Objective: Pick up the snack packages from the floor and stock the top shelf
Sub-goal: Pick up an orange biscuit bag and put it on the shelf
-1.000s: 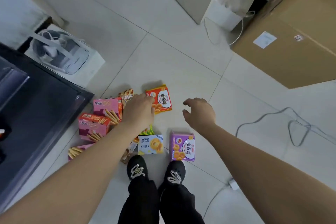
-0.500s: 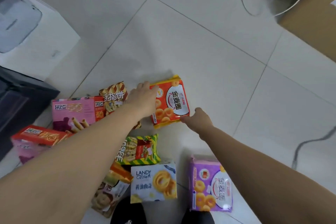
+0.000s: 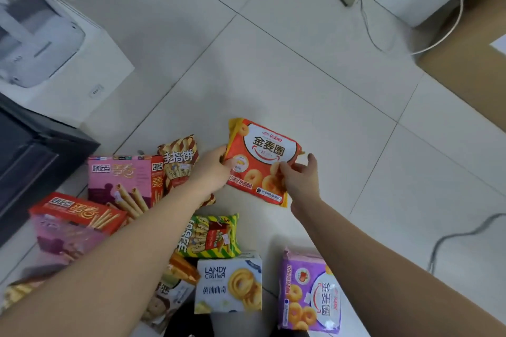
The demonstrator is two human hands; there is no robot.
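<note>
The pale tiled floor (image 3: 273,76) carries a cluster of snack packages: a pink box (image 3: 123,180), a red box (image 3: 79,213), a green-and-yellow bag (image 3: 210,235), a white cookie box (image 3: 230,287) and a purple pack (image 3: 306,293). Just beyond them, the orange-red biscuit pack (image 3: 262,156) sits between both hands. The left hand (image 3: 212,172) pinches its left edge. The right hand (image 3: 301,180) grips its lower right corner, thumb on the front, fingers (image 3: 310,159) curled behind.

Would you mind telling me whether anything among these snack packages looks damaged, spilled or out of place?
Nothing looks torn or spilled. The packages lie jumbled at mixed angles on the floor, and the red egg-roll box sits tilted atop a purplish box. Left hand and right hand grip the orange biscuit bag.
</note>
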